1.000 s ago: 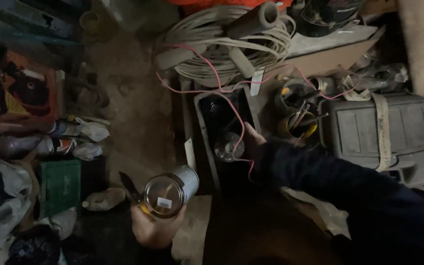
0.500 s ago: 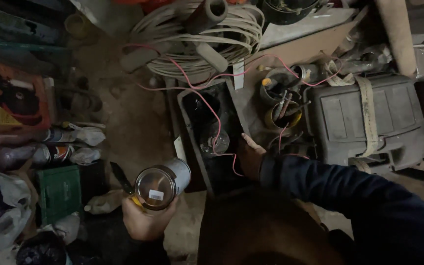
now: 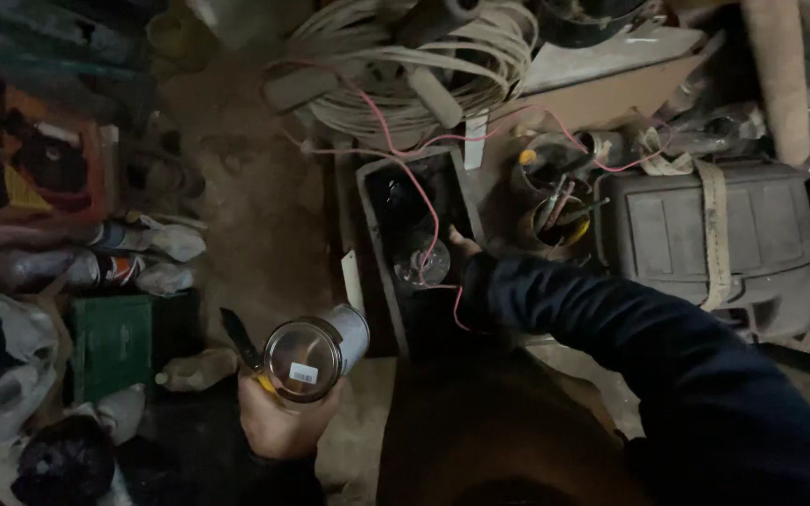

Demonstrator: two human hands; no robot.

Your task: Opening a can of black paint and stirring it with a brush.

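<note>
Down on a cluttered dirt floor point(image 3: 236, 206).
Left hand point(image 3: 278, 422) grips a tin can point(image 3: 316, 351) above the ground; right hand point(image 3: 461, 253) reaches into a dark box point(image 3: 377, 187), its grip hidden, beside coiled cable point(image 3: 396, 66).

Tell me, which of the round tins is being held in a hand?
The shiny tin in the left hand, tipped on its side. The other round tins sit among clutter, untouched.

Can point(image 3: 316, 349) left of crate point(image 3: 377, 272) (cable coil point(image 3: 405, 75) behind).
</note>
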